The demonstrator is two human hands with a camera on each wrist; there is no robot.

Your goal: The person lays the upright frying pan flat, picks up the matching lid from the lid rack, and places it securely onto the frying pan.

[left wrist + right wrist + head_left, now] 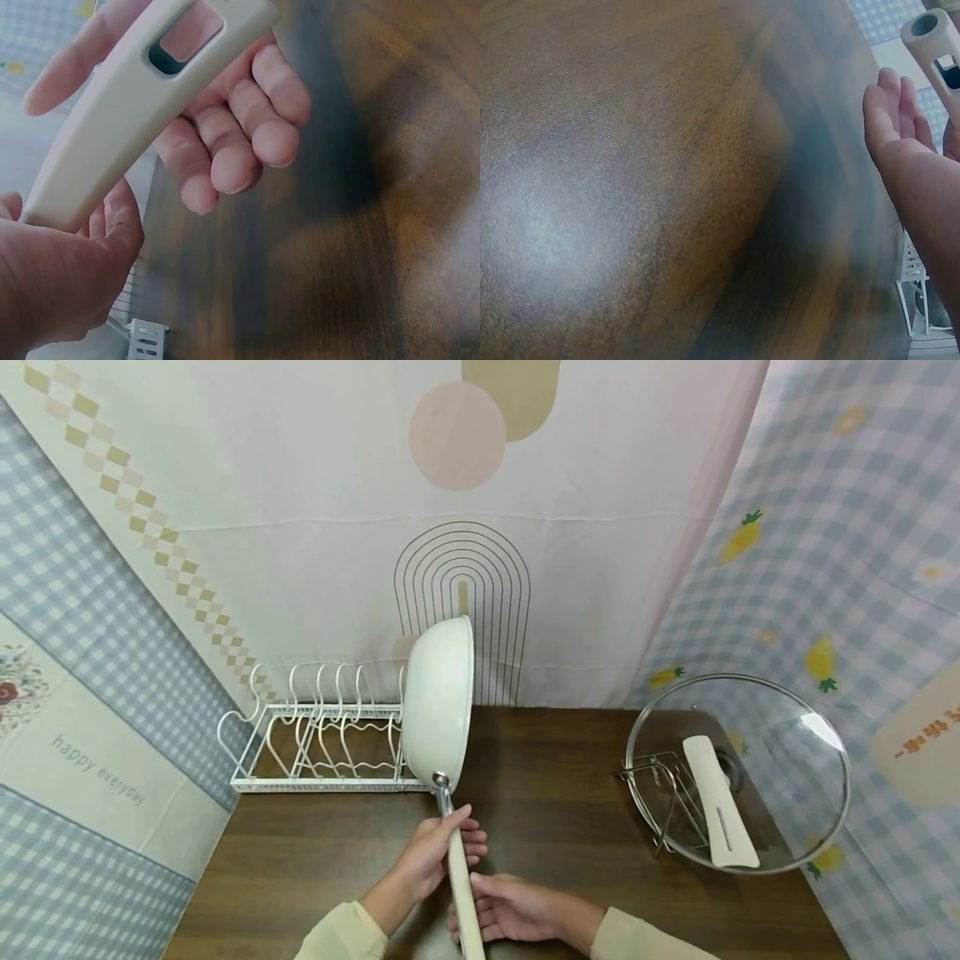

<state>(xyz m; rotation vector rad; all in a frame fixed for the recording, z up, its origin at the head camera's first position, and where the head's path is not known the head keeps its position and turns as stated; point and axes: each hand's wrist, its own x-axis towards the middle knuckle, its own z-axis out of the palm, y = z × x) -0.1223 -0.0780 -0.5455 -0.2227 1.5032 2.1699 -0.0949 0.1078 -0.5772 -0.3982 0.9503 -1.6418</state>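
A white wok stands on its side at the right end of a white wire dish rack, its open face turned right. Its long cream handle points toward me. My left hand grips that handle near the metal joint, thumb laid along the top. Farther down, my right hand is cupped beside and under the handle with loose fingers. In the left wrist view, the slotted end of the handle passes in front of the right hand's spread fingers.
On the right, a glass lid with a long white slotted handle leans on a small wire stand. Fabric-covered walls close in the dark wooden table at the back and both sides. Several upright loops of the rack are left of the wok.
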